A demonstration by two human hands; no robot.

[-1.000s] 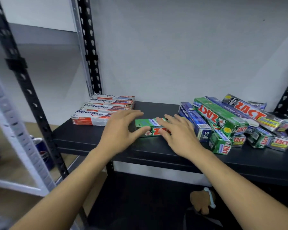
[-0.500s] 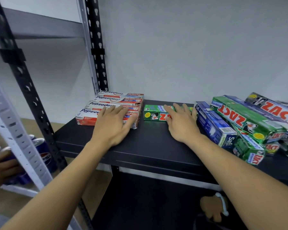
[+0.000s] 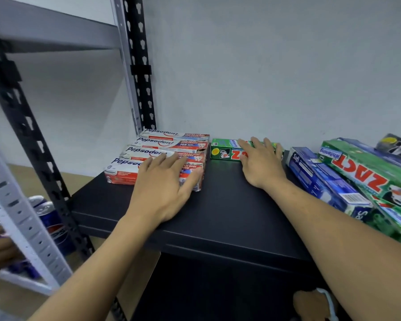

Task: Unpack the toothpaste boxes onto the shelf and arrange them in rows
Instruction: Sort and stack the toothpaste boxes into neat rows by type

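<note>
Left hand (image 3: 162,188) lying flat, fingers straight, pressing nearest of four Pepsodent boxes (image 3: 125,174). Right hand (image 3: 259,164) resting open, fingers spread over one green ZACT box (image 3: 225,152) sitting on black shelf (image 3: 218,216)

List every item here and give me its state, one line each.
Pepsodent boxes: four, lying flat side by side, back left of the shelf.
Left hand: open, resting flat on the front Pepsodent boxes.
Green Zact box: lying flat at the back, beside the Pepsodent row.
Right hand: open, fingers flat on the Green Zact box.
Box pile: jumbled, overlapping, at right.
Pepsi cans: upright, lower left.
</note>
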